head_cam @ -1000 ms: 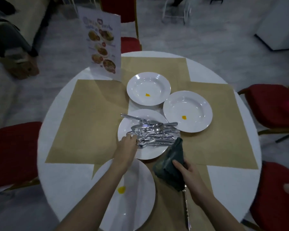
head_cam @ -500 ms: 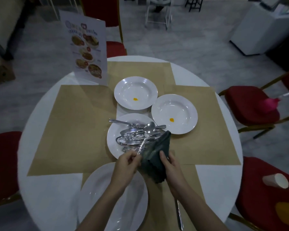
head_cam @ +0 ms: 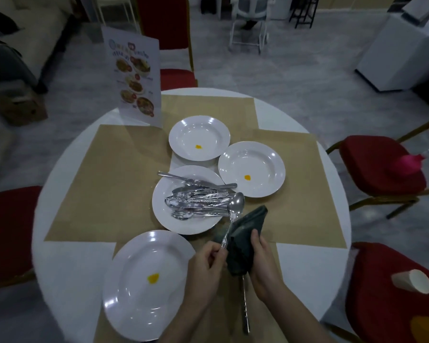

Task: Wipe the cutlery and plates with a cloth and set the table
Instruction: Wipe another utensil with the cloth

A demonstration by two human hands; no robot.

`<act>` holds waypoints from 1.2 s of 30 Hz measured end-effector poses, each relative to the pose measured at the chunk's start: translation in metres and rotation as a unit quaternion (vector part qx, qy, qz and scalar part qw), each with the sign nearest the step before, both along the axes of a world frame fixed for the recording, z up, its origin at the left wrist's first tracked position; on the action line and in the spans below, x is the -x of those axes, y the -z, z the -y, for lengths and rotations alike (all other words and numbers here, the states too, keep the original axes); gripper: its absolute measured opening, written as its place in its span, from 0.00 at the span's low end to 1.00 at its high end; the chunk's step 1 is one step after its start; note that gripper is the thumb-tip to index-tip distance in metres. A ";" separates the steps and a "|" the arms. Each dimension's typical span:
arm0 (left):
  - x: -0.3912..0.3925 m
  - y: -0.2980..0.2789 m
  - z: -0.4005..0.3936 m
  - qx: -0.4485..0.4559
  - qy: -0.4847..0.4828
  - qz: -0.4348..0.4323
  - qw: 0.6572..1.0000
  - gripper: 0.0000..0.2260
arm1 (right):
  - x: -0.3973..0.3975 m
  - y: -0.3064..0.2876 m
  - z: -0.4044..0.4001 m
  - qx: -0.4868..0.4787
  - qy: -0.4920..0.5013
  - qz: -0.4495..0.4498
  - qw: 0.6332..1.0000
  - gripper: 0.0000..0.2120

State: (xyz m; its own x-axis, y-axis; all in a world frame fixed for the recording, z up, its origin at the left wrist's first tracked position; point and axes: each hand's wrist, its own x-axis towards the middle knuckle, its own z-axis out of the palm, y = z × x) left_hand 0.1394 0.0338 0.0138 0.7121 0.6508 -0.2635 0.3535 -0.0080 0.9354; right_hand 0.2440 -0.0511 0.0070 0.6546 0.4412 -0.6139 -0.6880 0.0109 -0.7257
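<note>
Spoon (head_cam: 235, 210), held at its handle end by the left hand (head_cam: 204, 264), fingers curled round the handle, bowl pointing toward 12 o'clock over the near edge of the cutlery plate (head_cam: 183, 222). Dark green cloth (head_cam: 243, 240) gripped in the right hand (head_cam: 263, 262), fingers curled round its lower folds, pressed against the spoon's stem from the 3 o'clock side. Remaining cutlery (head_cam: 197, 200) heaped across that plate at the centre of the round table (head_cam: 67, 263). Two stained plates farther off: one (head_cam: 199, 137) at 12 o'clock, one (head_cam: 251, 168) at 2 o'clock. A fourth plate (head_cam: 144, 285) with a yellow spot at 7 o'clock, under the left forearm. One utensil (head_cam: 245, 308) lying on the brown mat (head_cam: 104, 184) at 6 o'clock, between the forearms. Menu stand (head_cam: 135, 79) upright at 11 o'clock.
</note>
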 end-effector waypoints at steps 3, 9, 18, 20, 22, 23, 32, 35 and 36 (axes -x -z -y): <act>-0.006 0.003 0.021 0.007 0.012 -0.014 1.000 0.08 | -0.004 0.000 0.019 -0.015 0.002 -0.004 1.000 0.20; -0.013 0.002 0.061 0.025 0.062 -0.046 0.997 0.09 | -0.008 -0.004 0.035 0.015 -0.049 0.025 0.998 0.13; -0.018 -0.012 0.065 -0.002 0.030 -0.069 0.997 0.11 | -0.024 0.004 0.028 0.063 -0.074 0.076 0.992 0.10; -0.018 -0.013 0.062 -0.025 0.037 -0.091 0.995 0.13 | -0.017 0.007 0.029 0.075 -0.090 0.087 0.989 0.12; -0.016 -0.018 0.064 -0.018 0.057 -0.094 0.994 0.11 | -0.027 0.010 0.025 0.101 -0.067 0.089 0.989 0.12; -0.016 -0.023 0.067 -0.002 0.066 -0.087 0.994 0.10 | -0.037 0.010 0.023 0.112 -0.041 0.083 0.989 0.12; -0.011 -0.026 0.062 0.002 0.042 -0.082 0.996 0.10 | -0.031 0.005 0.021 0.050 -0.097 0.062 0.992 0.08; -0.013 -0.030 0.070 0.032 0.052 -0.071 0.996 0.10 | -0.050 0.011 0.015 0.092 -0.015 0.069 0.993 0.10; -0.015 -0.031 0.073 0.038 0.051 -0.068 0.996 0.10 | -0.056 0.009 0.014 0.097 -0.007 0.082 0.992 0.11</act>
